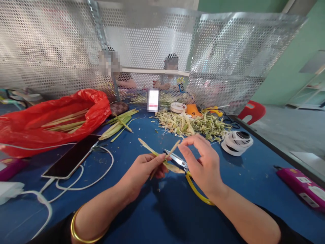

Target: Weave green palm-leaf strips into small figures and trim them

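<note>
Crossed strips of dried leaf (147, 146) are pinched between the thumb and fingers of my left hand (149, 166), above the blue table. My right hand (203, 162) has its thumb and index finger closed on the tip of one upright strip (175, 147). Partly behind my right hand lies a pair of scissors (179, 160) with yellow handles, its blades pointing toward the strips. Beyond my hands spreads a pile of pale, shredded plant pieces (177, 123).
A red plastic bag (98, 112) holding long stalks stands left, near loose leaves (118, 126). A tablet (72, 157) with white cables lies at left. On the right are a white ribbon roll (237, 143) and a purple object (302, 186). Perforated metal sheeting (152, 40) rises behind.
</note>
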`<state>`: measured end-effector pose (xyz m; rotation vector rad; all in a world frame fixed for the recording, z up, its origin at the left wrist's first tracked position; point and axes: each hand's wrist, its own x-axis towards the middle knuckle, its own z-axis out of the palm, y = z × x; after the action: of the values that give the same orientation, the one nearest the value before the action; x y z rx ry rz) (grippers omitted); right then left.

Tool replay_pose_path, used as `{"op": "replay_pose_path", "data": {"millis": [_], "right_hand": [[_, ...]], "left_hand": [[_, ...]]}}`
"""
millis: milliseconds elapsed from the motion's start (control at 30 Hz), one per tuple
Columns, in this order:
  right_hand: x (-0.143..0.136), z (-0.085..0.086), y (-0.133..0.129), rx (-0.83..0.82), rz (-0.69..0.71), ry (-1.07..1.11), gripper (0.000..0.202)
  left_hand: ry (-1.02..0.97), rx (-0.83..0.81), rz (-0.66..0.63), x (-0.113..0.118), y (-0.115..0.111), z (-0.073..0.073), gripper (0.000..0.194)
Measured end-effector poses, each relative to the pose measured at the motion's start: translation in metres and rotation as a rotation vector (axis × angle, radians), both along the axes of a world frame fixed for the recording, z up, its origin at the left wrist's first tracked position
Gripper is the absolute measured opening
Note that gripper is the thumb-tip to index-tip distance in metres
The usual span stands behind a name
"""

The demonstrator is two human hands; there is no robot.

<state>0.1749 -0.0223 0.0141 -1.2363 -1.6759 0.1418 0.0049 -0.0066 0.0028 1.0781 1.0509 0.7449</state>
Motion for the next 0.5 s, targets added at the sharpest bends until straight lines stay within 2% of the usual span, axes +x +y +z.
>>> {"op": "replay_pose_path", "data": {"millis": [133, 267, 333, 500], "right_hand": [[-0.003, -0.002, -0.002, -0.288, 0.111, -0.173, 0.028], [-0.008, -0.011, 0.000, -0.540, 0.227, -0.244, 0.029], [-0.010, -0.014, 0.001, -0.536, 0.262, -0.264, 0.027], [-0.006, -0.011, 0.003, -0.295, 0.252, -0.400, 0.031]], "left_hand": [[-0.049, -0.001, 0.065, -0.004, 0.002, 0.004, 0.043], [-0.043, -0.004, 0.049, -0.003, 0.003, 0.002, 0.036], [-0.011, 0.006, 0.039, -0.001, 0.003, 0.001, 0.032], [0.000, 0.008, 0.109, 0.001, 0.003, -0.001, 0.030]]}}
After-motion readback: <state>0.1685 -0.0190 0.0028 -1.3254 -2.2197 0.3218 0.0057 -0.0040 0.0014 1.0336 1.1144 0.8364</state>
